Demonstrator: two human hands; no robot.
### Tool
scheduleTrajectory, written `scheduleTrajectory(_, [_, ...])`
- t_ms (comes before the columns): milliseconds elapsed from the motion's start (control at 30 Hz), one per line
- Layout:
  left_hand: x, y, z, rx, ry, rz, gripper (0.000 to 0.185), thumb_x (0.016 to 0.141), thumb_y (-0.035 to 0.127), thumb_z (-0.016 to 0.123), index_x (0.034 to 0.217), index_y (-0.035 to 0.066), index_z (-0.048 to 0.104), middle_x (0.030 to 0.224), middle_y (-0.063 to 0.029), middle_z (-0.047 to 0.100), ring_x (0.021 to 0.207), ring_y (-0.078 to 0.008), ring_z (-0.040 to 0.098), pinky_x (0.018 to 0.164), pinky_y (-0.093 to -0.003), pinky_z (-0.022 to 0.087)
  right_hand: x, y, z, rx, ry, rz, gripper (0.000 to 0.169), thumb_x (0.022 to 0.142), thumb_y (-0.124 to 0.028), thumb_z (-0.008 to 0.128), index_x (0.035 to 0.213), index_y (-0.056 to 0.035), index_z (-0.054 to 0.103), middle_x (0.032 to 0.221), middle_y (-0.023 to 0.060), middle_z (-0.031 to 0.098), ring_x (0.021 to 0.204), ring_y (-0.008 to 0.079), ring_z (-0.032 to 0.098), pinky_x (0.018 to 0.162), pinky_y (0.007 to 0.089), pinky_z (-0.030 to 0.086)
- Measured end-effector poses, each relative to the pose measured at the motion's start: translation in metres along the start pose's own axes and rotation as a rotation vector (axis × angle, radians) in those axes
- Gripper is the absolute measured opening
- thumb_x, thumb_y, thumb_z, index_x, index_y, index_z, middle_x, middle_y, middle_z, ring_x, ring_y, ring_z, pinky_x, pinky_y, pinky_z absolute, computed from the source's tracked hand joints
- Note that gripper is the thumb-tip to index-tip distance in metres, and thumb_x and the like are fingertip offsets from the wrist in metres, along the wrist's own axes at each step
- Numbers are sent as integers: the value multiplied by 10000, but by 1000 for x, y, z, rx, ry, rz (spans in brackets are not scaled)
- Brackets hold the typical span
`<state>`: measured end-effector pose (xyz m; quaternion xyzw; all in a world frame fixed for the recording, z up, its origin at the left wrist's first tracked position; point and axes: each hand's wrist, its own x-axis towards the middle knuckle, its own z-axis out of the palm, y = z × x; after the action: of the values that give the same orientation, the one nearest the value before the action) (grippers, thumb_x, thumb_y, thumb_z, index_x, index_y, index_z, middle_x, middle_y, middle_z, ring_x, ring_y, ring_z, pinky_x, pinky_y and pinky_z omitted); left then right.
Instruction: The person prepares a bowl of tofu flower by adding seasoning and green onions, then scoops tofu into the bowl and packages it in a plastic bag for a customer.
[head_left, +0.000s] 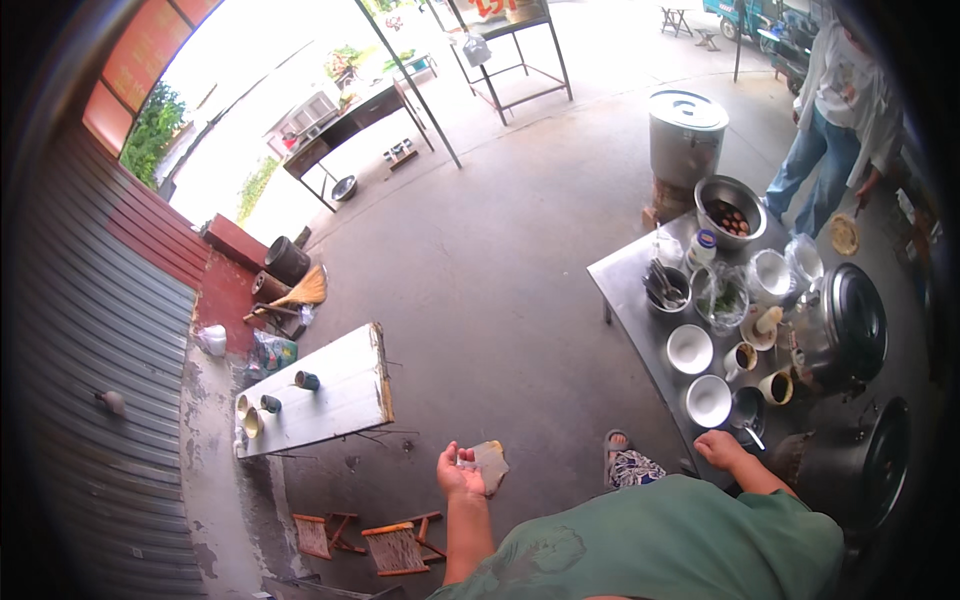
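My left hand (461, 474) is palm up with its fingers curled, at the lower middle of the view. A flat greyish piece with yellowish edges (491, 466), perhaps a cloth or a bag, shows behind the fingers, and the hand seems to hold it. My right hand (720, 450) rests at the near edge of the steel table (626, 274), fingers bent and partly hidden. Just beyond it are a dark bowl (745, 405) with a ladle (754, 437) and a white bowl (707, 401). Another white bowl (690, 349) sits farther back.
A pot of utensils (666, 289), a basin of eggs in dark liquid (729, 214) and a large lidded pot (832, 330) crowd the table. A person (832, 120) stands beyond, holding a flatbread (844, 234). Left are a low white table (330, 375) and folding stools (394, 547).
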<state>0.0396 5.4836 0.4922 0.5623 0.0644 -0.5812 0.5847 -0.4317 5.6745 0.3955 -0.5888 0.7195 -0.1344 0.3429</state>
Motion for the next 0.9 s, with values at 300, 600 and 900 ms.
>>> scheduleTrajectory(300, [128, 116, 123, 7, 114, 66, 223, 787, 283, 557, 996, 206, 555, 887, 16, 515, 834, -155, 508, 1011, -475, 211, 335, -112, -60, -58, 44, -250, 149, 789, -109, 522, 887, -91, 633, 910, 133, 591, 892, 330, 574, 779, 406, 471])
scheduleTrajectory(600, [298, 167, 332, -12, 49, 66, 237, 760, 274, 572, 990, 221, 548, 966, 15, 476, 841, -144, 500, 1006, -485, 203, 661, -325, -147, -30, -108, -706, 138, 844, -189, 554, 922, -95, 619, 910, 109, 592, 865, 306, 579, 752, 396, 477])
scheduleTrajectory(900, [467, 196, 603, 52, -46, -130, 213, 743, 235, 640, 930, 154, 577, 860, 14, 506, 787, -136, 506, 960, -373, 294, 815, -158, -173, -150, -340, 196, 294, 786, -346, 595, 966, -124, 665, 937, 118, 657, 884, 277, 617, 789, 379, 479])
